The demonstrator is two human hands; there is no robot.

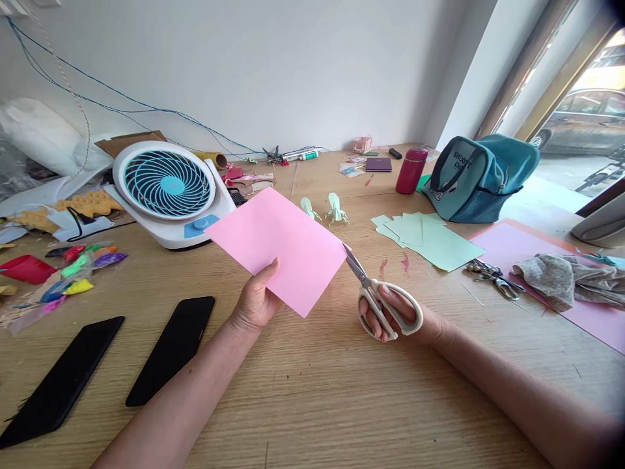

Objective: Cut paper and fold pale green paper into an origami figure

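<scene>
A sheet of pink paper [288, 247] is pinched by its lower left edge in my left hand [258, 296], thumb on top and fingers hidden beneath. My right hand [390, 312] grips a pair of scissors [362, 277] with cream handles, fingers through the loops. The blade tips meet the paper's right corner; the blades look nearly closed, and I cannot tell whether paper lies between them. Just beyond the sheet stand two small pale green folded-paper figures [336, 208].
Pale green sheets [424, 238] lie right of centre, before a red bottle [411, 170] and a teal bag [481, 176]. Keys [495, 277] and a grey cloth [561, 277] sit at right. A white fan [168, 189] and two black slabs [170, 348] occupy the left.
</scene>
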